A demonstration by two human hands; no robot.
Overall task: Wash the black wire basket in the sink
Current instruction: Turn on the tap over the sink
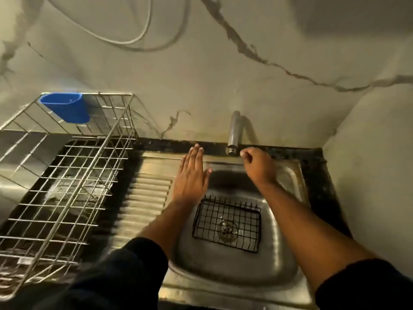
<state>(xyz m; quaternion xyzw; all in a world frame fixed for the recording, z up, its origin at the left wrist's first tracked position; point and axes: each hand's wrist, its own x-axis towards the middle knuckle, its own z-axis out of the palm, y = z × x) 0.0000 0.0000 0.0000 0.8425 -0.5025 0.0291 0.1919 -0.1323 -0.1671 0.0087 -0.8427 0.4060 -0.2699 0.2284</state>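
Looking from the head view, the black wire basket lies flat over the sink drain, long axis left-right, near both grips: left hand open and empty, right hand curled at the tap, holding nothing visible.

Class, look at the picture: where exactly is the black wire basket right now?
In the head view, the black wire basket lies on the bottom of the steel sink, directly over the drain, between the person's forearms and below the tap.
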